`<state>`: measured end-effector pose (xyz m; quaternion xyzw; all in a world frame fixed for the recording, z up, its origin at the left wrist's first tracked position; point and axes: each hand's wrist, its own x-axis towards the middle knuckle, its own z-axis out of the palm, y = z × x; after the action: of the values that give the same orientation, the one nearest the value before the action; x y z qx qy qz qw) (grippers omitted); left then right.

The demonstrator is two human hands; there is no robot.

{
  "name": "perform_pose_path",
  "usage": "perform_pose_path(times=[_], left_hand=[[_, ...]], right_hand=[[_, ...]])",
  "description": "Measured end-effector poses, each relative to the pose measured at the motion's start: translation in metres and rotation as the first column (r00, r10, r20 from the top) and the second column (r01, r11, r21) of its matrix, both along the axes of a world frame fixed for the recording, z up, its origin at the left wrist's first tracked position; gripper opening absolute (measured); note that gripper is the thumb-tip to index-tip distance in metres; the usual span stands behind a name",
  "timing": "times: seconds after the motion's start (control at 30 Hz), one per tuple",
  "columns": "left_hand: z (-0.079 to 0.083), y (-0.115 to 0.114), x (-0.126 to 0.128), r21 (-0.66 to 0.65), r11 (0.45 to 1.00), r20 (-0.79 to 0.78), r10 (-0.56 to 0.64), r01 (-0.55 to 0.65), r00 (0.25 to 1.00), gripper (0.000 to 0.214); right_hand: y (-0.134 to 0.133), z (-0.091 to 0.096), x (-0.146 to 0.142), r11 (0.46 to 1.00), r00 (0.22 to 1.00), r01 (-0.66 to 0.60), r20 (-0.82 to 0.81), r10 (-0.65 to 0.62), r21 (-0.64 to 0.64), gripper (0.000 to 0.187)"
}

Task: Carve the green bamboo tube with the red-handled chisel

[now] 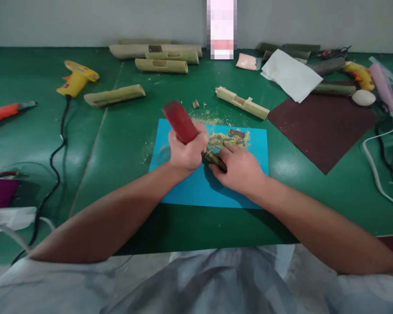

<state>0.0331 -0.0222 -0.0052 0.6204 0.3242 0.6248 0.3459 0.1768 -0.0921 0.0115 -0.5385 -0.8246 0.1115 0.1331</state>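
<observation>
My left hand [189, 148] is closed around a thick red handle [180, 120] that slants up and to the left. The working end of this tool is hidden behind my fingers, so its kind does not show. Beside it, my right hand [239, 168] grips a dark green bamboo piece [218, 160] low over a blue sheet [190, 194]. The bamboo's near end reaches under my right fingers, and its far end meets my left fist. Just beyond the hands, pale bamboo shavings and dark scraps [237, 134] lie on the sheet.
On the green table [118, 174] lie a cut bamboo tube [242, 102], a bamboo half [114, 96] and more bamboo tubes [162, 65] at the back. To the left is a yellow corded glue gun [74, 80]. Brown sandpaper [324, 131] and white paper [290, 74] lie right.
</observation>
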Motion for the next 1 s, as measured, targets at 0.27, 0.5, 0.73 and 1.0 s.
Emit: perform_pose_path(times=[0.27, 0.5, 0.73, 1.0], left_hand=[[0.0012, 0.0035, 0.0085, -0.119, 0.985, 0.052, 0.135, -0.129, 0.989, 0.039], [-0.0042, 0.0025, 0.0081, -0.021, 0.991, -0.036, 0.129, -0.130, 0.991, 0.039], [0.0025, 0.0020, 0.0057, -0.004, 0.999, -0.087, 0.040, -0.041, 0.995, 0.041], [0.0008, 0.0044, 0.0071, -0.178, 0.974, 0.095, 0.158, -0.139, 0.983, 0.058]], right_hand=[[-0.0019, 0.0023, -0.0007, 1.000, 0.999, 0.020, 0.036, -0.021, 0.018, 0.022], [-0.0021, 0.0027, -0.0008, 1.000, 1.000, 0.014, 0.023, -0.015, 0.021, 0.021], [-0.0024, -0.0012, 0.0000, 0.999, 1.000, 0.006, 0.009, -0.007, 0.032, 0.023], [0.0005, -0.0028, 0.0043, 0.998, 1.000, 0.013, 0.009, -0.013, 0.055, 0.023]])
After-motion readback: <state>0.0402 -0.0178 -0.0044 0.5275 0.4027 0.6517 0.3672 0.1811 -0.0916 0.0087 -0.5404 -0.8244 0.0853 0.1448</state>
